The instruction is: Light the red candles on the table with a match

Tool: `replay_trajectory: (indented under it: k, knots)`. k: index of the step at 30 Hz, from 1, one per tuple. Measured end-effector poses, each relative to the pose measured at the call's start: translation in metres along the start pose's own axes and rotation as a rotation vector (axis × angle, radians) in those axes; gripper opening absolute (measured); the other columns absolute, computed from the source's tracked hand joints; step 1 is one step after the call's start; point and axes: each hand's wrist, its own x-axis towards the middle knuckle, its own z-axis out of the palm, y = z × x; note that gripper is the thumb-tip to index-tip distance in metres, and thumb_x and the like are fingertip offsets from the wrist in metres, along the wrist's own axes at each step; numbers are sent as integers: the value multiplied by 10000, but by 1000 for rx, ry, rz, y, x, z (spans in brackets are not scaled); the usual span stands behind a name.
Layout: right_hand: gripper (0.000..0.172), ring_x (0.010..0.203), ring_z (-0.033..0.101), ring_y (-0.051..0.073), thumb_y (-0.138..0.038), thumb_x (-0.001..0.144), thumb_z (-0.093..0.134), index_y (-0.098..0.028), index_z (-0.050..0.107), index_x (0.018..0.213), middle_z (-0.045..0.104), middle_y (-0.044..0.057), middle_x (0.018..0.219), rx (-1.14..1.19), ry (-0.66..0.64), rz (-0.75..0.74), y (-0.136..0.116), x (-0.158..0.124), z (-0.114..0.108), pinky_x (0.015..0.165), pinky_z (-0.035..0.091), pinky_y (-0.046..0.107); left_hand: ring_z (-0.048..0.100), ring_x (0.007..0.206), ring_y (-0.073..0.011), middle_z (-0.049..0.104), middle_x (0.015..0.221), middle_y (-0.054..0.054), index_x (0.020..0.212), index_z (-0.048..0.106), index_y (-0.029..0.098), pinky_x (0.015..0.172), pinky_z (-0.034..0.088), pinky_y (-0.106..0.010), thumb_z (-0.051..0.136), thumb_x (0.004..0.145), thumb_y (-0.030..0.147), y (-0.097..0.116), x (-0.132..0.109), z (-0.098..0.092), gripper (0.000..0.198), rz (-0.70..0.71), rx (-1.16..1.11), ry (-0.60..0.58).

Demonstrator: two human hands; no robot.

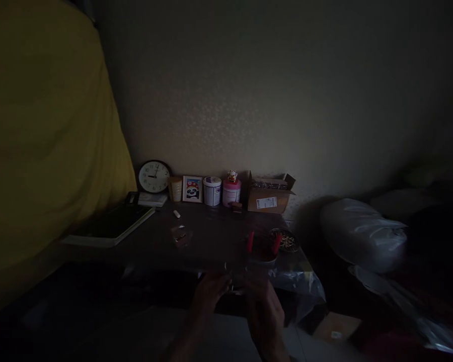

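In dim light, my left hand (211, 289) is at the front edge of the table (211, 236), fingers curled, with a small pale sliver by its fingertips that I cannot name. Close by on the right is my right hand (266, 306), blurred and closed, and what it holds is hidden. Just beyond the hands, two red candles (250, 242) stand upright on a dark dish (266, 259). A round dish (295, 246) beside them holds several thin pale sticks that look like matches. To the left lies a small clear packet (181, 237).
Along the wall stand a round clock (154, 176), a panda picture (192, 189), a white tin (212, 191), a pink-lidded tub (231, 193) and an open cardboard box (269, 200). A large book (113, 226) lies left. A white plastic bag (362, 234) is on the right.
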Motion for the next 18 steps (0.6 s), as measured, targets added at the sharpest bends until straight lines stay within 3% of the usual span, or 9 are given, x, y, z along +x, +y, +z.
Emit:
replay_trajectory:
  k: [3,7,10,15,18]
  knots:
    - [219,783,638,182,-231,848,485,-246,692,918,693,60,844,-62,-66,53,24,-3,7,685,498,278,639,892,-230,718,898,-55,854,685,194,807,473,-339,720,658,343,6,-8,2,249,48,-5,-83]
    - [235,762,624,190,-316,836,491,-203,675,928,682,64,844,-129,110,288,54,-2,4,656,478,278,641,907,-225,724,944,-78,857,680,180,833,466,-337,725,660,346,11,-13,-10,261,51,17,-77]
    - [233,792,612,197,-345,821,527,-197,674,924,677,58,866,-84,183,384,55,4,-8,692,465,287,648,901,-220,726,964,-86,861,675,173,827,472,-334,734,646,358,9,-9,-32,290,37,29,-18]
    - [262,867,596,225,-381,788,564,-180,689,901,675,81,927,-2,315,416,44,16,-22,737,456,318,675,804,-243,744,868,-81,799,656,182,787,500,-368,801,511,392,3,-5,-80,385,-3,-3,118]
    - [272,837,591,216,-403,781,568,-174,683,870,671,75,888,28,342,425,43,23,-25,705,454,310,671,836,-249,735,904,-87,851,655,185,819,489,-383,765,577,368,1,-7,-104,347,1,27,156]
